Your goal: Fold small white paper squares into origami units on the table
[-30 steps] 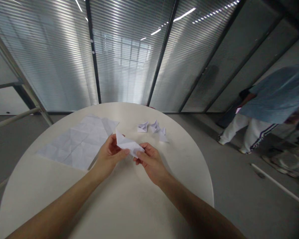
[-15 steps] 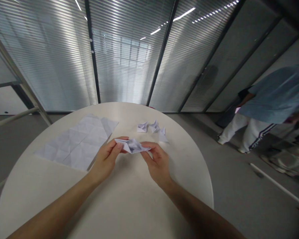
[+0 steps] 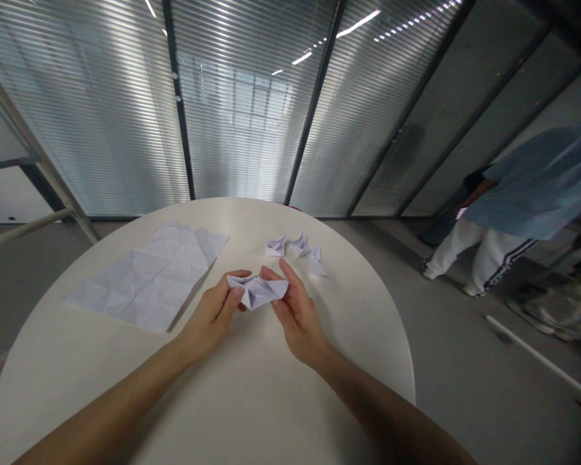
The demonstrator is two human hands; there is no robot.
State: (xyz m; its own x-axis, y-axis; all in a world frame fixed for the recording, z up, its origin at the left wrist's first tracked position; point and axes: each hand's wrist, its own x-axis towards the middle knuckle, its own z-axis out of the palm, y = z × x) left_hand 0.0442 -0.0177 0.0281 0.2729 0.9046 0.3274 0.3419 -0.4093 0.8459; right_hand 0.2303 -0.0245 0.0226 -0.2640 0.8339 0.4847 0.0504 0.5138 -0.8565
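Fingers of the left hand [image 3: 210,316] are pinching a white folded-paper piece [image 3: 260,294] above a round white table [image 3: 252,400]; the right hand [image 3: 301,320] is loosely surrounding its other end. Three white folded-paper figures [image 3: 299,246] are sitting toward the far-right edge, a creased white paper sheet [image 3: 148,278] near the left. The piece is showing pointed ends; right fingers are parting wider than before.

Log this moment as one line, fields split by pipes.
left hand: holds folded paper | right hand: at its other end | white table: three small folded pieces beyond right hand, creased paper left
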